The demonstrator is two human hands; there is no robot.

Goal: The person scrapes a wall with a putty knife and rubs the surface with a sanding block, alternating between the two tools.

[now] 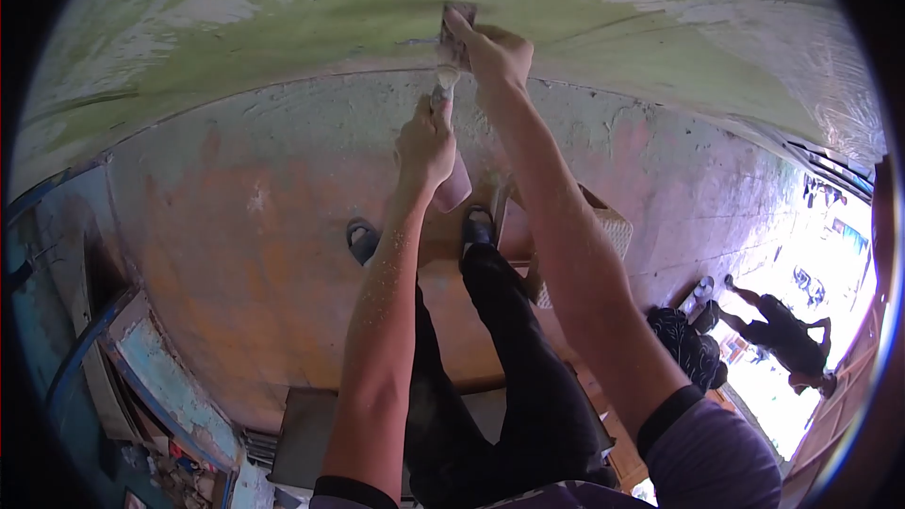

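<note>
My right hand (501, 55) grips a dark, flat, roughly rectangular scraper-like piece (458, 21), its face against the worn green surface (358, 24). The thumb lies along that piece. Just below, my left hand (426, 146) is closed around a narrow tool with a whitish, smeared tip (447, 76), close under the dark piece. A pinkish, cup-shaped thing (454, 187) shows beside the left palm, partly hidden by the hand. Pale specks dot my left forearm.
My sandalled feet (363, 239) stand beside a woven-sided piece of furniture (615, 229). A patchy pink-orange surface (255, 273) spreads behind. Two people, one standing (787, 335), are near the bright opening at right. Boards and clutter (170, 476) fill the lower left.
</note>
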